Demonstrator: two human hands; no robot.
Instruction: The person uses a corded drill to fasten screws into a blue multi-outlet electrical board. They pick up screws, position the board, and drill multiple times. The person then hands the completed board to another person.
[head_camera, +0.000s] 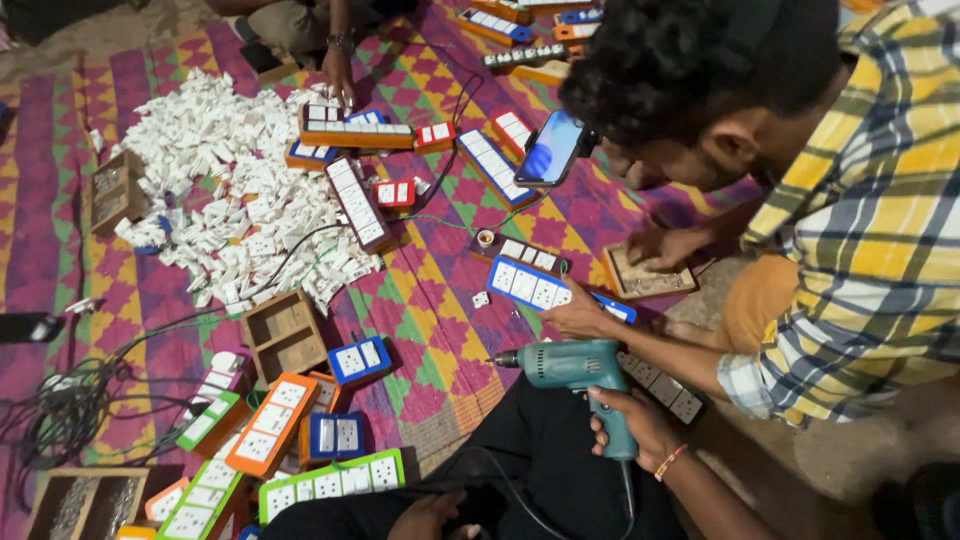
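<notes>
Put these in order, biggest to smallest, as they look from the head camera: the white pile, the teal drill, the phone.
1. White pile of sockets, by far.
2. Teal drill, though it is nearest the camera.
3. Phone.

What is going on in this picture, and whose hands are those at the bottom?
A camera on someone's head took it, looking down. The right hand at the bottom is the wearer's and grips a teal electric drill. Their left hand rests on their dark lap. A person in a checked shirt leans in from the right, one hand on a blue socket board. A patterned mat holds a heap of white switch parts and more colourful socket boards. Another person's hand reaches in at the top.
</notes>
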